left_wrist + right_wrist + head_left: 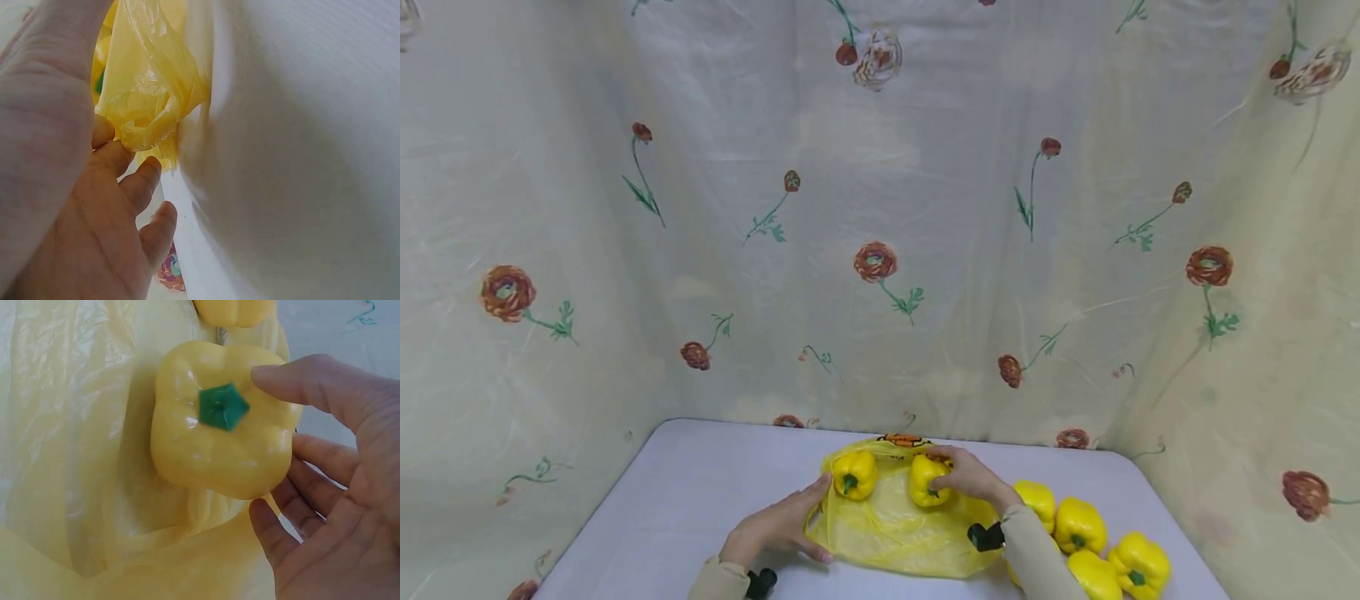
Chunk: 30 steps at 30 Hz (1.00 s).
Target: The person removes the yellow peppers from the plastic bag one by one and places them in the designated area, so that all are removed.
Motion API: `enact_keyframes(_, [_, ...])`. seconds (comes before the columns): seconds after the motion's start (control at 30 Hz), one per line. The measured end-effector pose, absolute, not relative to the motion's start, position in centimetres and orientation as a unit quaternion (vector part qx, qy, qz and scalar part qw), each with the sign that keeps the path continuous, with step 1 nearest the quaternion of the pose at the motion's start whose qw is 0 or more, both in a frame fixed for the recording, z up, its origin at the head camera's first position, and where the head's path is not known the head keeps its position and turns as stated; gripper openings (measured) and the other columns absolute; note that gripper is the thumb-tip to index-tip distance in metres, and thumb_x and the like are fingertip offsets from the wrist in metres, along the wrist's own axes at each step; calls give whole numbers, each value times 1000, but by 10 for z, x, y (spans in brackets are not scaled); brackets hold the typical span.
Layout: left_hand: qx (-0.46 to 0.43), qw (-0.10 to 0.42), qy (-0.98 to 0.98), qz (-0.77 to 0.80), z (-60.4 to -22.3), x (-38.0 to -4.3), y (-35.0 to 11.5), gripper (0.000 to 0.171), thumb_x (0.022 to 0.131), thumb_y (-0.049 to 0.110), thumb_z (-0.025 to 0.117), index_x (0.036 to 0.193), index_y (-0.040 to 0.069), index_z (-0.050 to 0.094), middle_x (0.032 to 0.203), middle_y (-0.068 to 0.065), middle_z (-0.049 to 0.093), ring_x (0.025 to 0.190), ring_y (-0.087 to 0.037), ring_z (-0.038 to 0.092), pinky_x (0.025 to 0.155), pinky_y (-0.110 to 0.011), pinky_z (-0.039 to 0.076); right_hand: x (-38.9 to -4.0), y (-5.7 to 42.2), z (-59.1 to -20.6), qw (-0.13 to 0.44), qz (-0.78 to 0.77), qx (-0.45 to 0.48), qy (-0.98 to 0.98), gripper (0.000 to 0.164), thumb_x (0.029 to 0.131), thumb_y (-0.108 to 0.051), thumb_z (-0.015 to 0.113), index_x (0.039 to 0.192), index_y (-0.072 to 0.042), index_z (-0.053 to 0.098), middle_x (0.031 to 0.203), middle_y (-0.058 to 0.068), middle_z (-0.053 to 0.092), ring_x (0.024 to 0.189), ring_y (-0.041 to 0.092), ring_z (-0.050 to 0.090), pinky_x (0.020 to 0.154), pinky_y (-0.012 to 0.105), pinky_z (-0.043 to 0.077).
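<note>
A yellow plastic bag [895, 537] lies spread on the table. Upon its left part sits a yellow bell pepper [863, 468] with a green stem. My right hand [973, 479] holds another yellow bell pepper [181, 447] over the right part of the bag, thumb on top and fingers around the side. My left hand [782, 523] is at the bag's left edge, its fingers extended and spread. In the left wrist view, fingertips touch or nearly touch the crumpled plastic [153, 115]; contact is hard to tell.
Several more yellow bell peppers [1081, 523] are grouped at the right of the table, partly behind my right forearm. The white table [700, 475] is enclosed by a flowered curtain [955, 333] at the back and sides.
</note>
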State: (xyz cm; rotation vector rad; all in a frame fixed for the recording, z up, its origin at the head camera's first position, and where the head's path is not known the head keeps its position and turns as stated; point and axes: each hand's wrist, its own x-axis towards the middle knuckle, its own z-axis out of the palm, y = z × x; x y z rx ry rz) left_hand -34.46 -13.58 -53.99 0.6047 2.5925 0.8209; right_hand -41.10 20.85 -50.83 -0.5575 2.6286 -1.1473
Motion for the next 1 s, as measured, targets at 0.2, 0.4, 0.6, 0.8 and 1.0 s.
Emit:
enact_keyframes(0.2, [213, 176, 917, 288, -540, -346, -136, 121, 67, 54, 81, 155, 7, 13, 162, -13, 15, 146, -36, 23, 118, -59, 23, -409, 205, -511, 96, -390, -176, 899, 61, 82, -13, 75, 137, 0, 51, 135, 18, 55, 122, 33, 51, 108, 55, 40])
enact_keyframes(0.4, [217, 174, 917, 287, -543, -346, -138, 121, 67, 54, 80, 155, 8, 13, 162, -13, 14, 147, -35, 22, 118, -58, 22, -406, 202, -512, 95, -394, -167, 899, 62, 81, -12, 75, 137, 1, 51, 135, 19, 55, 121, 34, 52, 108, 56, 40])
enact_keyframes(0.6, [220, 173, 917, 284, -543, -347, -137, 121, 67, 54, 80, 155, 7, 13, 162, -13, 14, 147, -36, 22, 118, -58, 22, -408, 201, -516, 95, -395, -162, 900, 63, 81, -12, 75, 137, 1, 50, 137, 20, 53, 122, 34, 51, 108, 55, 40])
enact_keyframes(0.8, [225, 172, 915, 287, -543, -347, -137, 121, 67, 53, 81, 155, 6, 13, 162, -14, 14, 147, -35, 21, 118, -57, 21, -409, 199, -518, 109, -406, -139, 897, 66, 80, -13, 77, 138, 1, 49, 141, 21, 48, 121, 33, 50, 109, 56, 38])
enact_keyframes(1.0, [226, 171, 914, 291, -543, -347, -137, 121, 67, 54, 80, 155, 6, 12, 162, -14, 14, 147, -35, 21, 118, -58, 22, -410, 196, -518, 117, -409, -138, 895, 71, 78, -12, 76, 140, 4, 45, 141, 23, 47, 117, 32, 51, 108, 54, 39])
